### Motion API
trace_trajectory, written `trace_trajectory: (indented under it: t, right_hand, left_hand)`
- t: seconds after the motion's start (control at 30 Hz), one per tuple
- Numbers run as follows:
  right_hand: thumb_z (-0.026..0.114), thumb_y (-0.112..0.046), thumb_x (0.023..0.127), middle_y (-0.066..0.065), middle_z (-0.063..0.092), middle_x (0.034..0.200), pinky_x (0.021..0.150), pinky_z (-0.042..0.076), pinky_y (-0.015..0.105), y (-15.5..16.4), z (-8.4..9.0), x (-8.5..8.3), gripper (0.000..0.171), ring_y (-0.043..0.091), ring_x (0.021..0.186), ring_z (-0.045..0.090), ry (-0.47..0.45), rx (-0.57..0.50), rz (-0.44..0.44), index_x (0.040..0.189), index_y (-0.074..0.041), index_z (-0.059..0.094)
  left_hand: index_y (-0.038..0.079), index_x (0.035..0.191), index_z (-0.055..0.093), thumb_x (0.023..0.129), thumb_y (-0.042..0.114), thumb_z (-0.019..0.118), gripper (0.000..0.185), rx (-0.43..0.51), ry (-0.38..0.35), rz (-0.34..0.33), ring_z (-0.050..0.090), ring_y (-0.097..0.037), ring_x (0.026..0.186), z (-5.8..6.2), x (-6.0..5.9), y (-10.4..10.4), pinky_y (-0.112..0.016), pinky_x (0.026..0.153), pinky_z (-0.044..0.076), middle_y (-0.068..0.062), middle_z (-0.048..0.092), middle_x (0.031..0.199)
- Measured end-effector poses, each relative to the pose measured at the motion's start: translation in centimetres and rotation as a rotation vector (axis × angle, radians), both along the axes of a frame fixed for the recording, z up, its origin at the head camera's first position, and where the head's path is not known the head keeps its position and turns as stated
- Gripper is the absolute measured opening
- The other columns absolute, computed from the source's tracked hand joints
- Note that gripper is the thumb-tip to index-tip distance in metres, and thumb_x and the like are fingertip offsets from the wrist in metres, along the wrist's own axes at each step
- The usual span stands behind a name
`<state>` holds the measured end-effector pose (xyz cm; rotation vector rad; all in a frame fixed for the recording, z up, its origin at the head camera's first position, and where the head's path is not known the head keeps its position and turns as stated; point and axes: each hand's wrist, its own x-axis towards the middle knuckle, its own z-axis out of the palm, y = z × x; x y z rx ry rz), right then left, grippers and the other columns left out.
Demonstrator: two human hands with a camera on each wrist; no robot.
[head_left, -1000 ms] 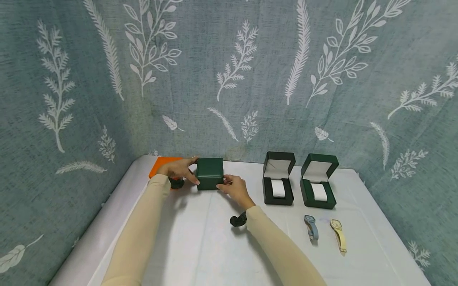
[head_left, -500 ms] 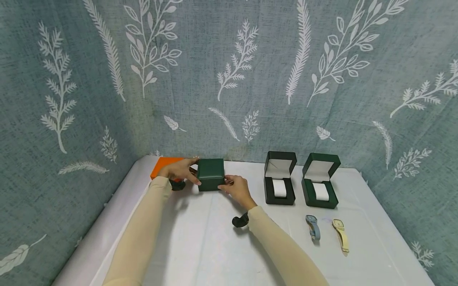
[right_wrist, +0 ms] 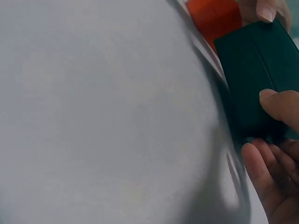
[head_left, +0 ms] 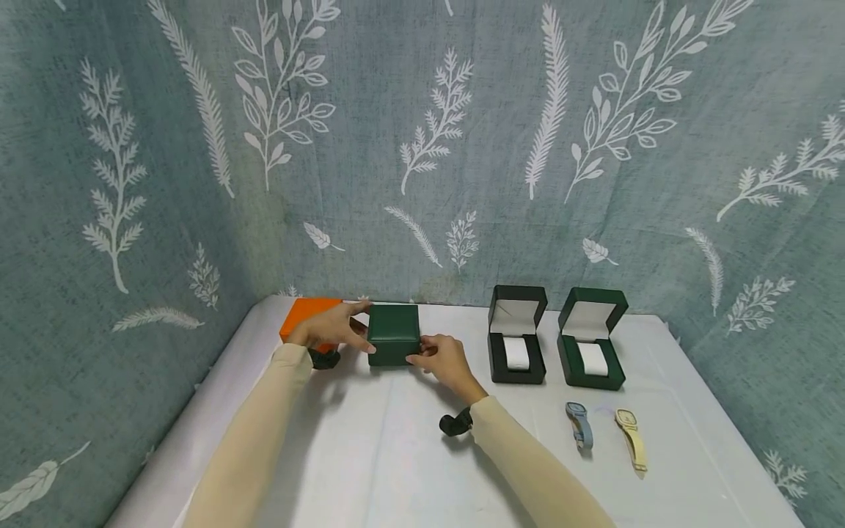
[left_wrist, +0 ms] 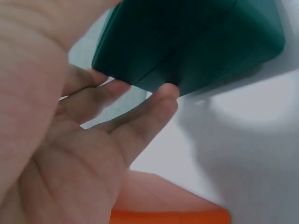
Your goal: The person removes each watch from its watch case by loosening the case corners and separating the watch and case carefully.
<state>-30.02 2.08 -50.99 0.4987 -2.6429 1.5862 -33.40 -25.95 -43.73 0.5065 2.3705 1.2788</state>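
Note:
Both hands hold a closed dark green watch box [head_left: 393, 345] at the back of the table, left of the middle. On its left side, the left hand [head_left: 335, 327] has the thumb near the front corner and a finger at the back. The right hand [head_left: 447, 361] grips the opposite side, its thumb [right_wrist: 280, 105] lying across the front face in the right wrist view. Fingertips of the left hand [left_wrist: 79, 154] meet the box's side close to its lid seam. The lid is down, so the inside is hidden.
An orange box [head_left: 305, 317] lies behind the left hand. To the right stand an open black watch box [head_left: 517, 370] and an open green one [head_left: 595, 378], each with a white cushion. A blue watch [head_left: 579, 425] and a yellow watch [head_left: 631, 440] lie in front of them.
The closed green box has shifted slightly to the right and toward me, both hands moving with it. The head view has tilted a little. The open boxes and watches stay put.

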Motion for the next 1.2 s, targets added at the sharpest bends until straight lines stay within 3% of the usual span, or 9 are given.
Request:
trace_trajectory:
  t: [0.37,0.67,0.97,1.2]
  right_hand:
    - [0.086,-0.029,0.086,0.002,0.07,0.099,0.075,0.058,0.031,1.4,0.5,2.1,0.054,0.014,0.089,0.069,0.065,0.011,0.029,0.128,0.002,0.07]
    - [0.087,-0.029,0.085,0.001,0.068,0.097,0.072,0.057,0.031,2.5,0.9,4.9,0.052,0.014,0.087,0.069,0.101,0.009,0.007,0.126,-0.001,0.072]
    - [0.087,-0.016,0.084,0.005,0.068,0.095,0.072,0.058,0.023,4.1,0.8,7.7,0.047,0.015,0.083,0.07,0.112,-0.015,0.04,0.122,0.006,0.071]
    - [0.088,-0.009,0.081,0.008,0.069,0.091,0.071,0.059,0.022,5.8,1.0,9.3,0.045,0.013,0.079,0.07,0.166,-0.033,0.057,0.118,0.01,0.072]
  left_hand:
    - [0.005,0.164,0.021,0.08,0.024,0.092,0.112,0.06,0.034,-0.005,0.054,-0.037,0.133,-1.0,2.2,0.3,-0.046,0.103,0.051,-0.014,0.036,0.159]
    - [0.01,0.163,0.025,0.078,0.024,0.093,0.11,0.104,0.063,-0.037,0.054,-0.033,0.135,-1.4,4.2,1.1,-0.047,0.105,0.05,-0.009,0.042,0.156]
    - [0.005,0.163,0.023,0.075,0.025,0.095,0.115,0.106,0.107,-0.047,0.059,-0.031,0.13,-1.5,7.1,2.5,-0.051,0.105,0.049,-0.014,0.045,0.156]
    - [0.005,0.163,0.022,0.076,0.024,0.094,0.115,0.146,0.1,-0.069,0.058,-0.029,0.13,-1.7,8.4,3.9,-0.053,0.108,0.046,-0.011,0.041,0.159]
